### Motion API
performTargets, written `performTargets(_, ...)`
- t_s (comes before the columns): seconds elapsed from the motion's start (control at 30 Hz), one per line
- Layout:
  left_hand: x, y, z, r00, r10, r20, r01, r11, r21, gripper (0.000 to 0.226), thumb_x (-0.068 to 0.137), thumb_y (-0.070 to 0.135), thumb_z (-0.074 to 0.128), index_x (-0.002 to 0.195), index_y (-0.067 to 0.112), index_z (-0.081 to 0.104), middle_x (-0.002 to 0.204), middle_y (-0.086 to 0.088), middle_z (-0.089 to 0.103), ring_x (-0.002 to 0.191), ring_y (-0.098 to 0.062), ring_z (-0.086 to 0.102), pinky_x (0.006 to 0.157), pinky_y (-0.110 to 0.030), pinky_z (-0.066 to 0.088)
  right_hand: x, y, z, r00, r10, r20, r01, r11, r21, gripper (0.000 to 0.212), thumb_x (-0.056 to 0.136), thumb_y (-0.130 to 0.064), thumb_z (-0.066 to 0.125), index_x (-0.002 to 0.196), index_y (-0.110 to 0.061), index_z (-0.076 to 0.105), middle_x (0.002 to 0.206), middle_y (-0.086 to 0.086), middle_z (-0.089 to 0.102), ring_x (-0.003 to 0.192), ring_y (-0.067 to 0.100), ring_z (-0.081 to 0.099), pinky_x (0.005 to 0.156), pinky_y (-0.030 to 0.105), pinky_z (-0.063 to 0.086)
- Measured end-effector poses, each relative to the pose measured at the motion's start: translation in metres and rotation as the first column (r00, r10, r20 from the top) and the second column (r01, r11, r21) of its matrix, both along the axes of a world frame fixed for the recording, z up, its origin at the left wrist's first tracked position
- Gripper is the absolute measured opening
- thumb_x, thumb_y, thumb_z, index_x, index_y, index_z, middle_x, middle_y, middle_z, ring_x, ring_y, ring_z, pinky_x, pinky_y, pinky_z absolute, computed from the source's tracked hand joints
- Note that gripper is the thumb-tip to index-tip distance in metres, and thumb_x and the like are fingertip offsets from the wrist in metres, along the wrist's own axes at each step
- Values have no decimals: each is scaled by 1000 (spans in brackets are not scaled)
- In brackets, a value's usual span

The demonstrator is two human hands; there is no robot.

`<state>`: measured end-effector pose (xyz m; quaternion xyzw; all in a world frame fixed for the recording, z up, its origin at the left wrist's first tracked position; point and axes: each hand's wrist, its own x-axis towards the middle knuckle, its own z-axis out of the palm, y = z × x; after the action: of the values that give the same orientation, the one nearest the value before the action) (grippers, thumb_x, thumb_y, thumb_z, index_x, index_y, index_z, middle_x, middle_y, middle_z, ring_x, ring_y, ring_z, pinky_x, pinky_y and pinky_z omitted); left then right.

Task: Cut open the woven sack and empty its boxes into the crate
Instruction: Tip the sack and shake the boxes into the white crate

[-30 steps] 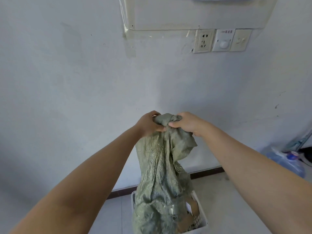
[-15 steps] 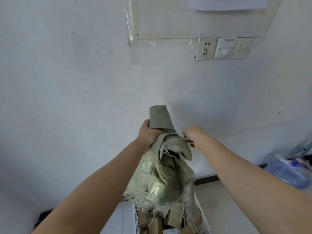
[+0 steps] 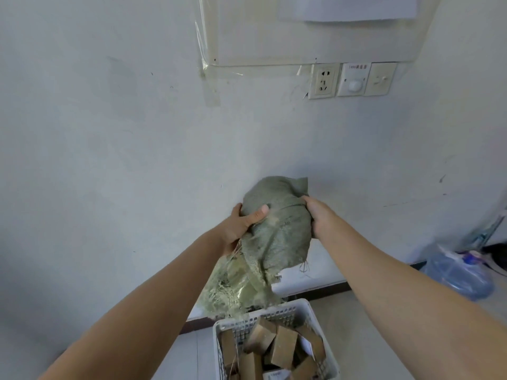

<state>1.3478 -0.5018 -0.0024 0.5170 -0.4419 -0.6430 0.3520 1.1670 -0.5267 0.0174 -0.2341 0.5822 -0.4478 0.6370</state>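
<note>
The green woven sack point(image 3: 277, 229) is bunched up in the air in front of the wall, its frayed cut end hanging down at the lower left. My left hand point(image 3: 241, 224) grips its left side with the thumb across the front. My right hand point(image 3: 319, 215) grips its right side. Below it on the floor stands a white perforated plastic crate point(image 3: 299, 311). Several brown cardboard boxes point(image 3: 284, 346) lie jumbled inside the crate. The sack's fringe hangs just above the crate's far rim.
A white wall is close ahead, with a socket and switch panel point(image 3: 352, 80) high up and a taped plastic sheet point(image 3: 301, 31) above it. A dark skirting board point(image 3: 312, 290) runs along the floor. A blue water jug point(image 3: 458, 275) lies at the right.
The sack has been gathered from a hanging length into a bundle and lifted off the crate. My right hand has taken hold of it again. The boxes in the crate are now uncovered.
</note>
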Motion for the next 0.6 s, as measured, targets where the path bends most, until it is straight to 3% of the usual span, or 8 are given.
performTargets(0.1,3,5,2,973,-39,-229,46,999,23,72,72,32,75,134,9,46,123,-16,62,103,-29,66,83,-41,56,4,9,-2,981,191,-20,-190,981,41,21,95,-24,53,94,-5,63,89,15,65,77,27,62,65,36,51)
performTargets(0.2,1,8,5,987,31,-159,-38,998,-40,31,78,6,71,108,7,65,103,-14,70,85,-26,70,72,-35,59,6,12,-2,915,233,-328,-218,972,82,35,89,-29,62,117,-7,59,102,15,65,81,26,61,73,35,53)
performTargets(0.27,3,3,1,989,147,1,-146,982,-117,43,67,1,80,107,10,65,103,-12,70,91,-28,69,78,-39,58,4,11,4,858,108,-502,-131,991,-12,45,91,-33,58,125,-4,53,112,16,58,95,28,59,82,38,47)
performTargets(0.3,3,2,0,977,193,87,-175,968,-180,56,59,5,84,110,11,62,106,-10,70,95,-28,68,83,-42,56,6,12,9,857,102,-506,-149,987,-53,50,91,-39,57,127,-5,51,118,14,57,105,29,58,88,41,45)
performTargets(0.4,-11,4,3,974,161,157,-106,944,-313,75,57,2,83,123,11,47,110,-6,66,101,-25,64,87,-38,54,22,26,29,781,406,-474,-443,896,38,69,74,-67,63,121,-17,56,118,2,60,108,26,58,90,43,48)
performTargets(0.47,-21,10,7,998,6,62,14,948,-318,87,64,-3,78,133,21,33,116,-8,61,105,-23,63,89,-38,54,27,30,27,775,415,-477,-460,887,25,50,77,-58,67,107,-18,59,105,2,63,93,22,60,77,39,50)
performTargets(0.53,-23,12,10,993,-111,-38,98,962,-255,89,70,1,78,135,32,25,124,-8,57,109,-22,61,92,-39,52,23,27,18,867,249,-432,-287,958,-25,31,86,-38,65,106,-17,56,108,8,63,89,26,59,72,40,49)
performTargets(0.6,-16,10,13,991,-129,-40,117,968,-222,80,73,11,78,138,23,32,131,-5,53,113,-21,58,94,-38,50,13,24,9,956,84,-280,-96,995,-30,32,86,-25,61,114,-12,57,117,14,63,95,32,61,77,45,52)
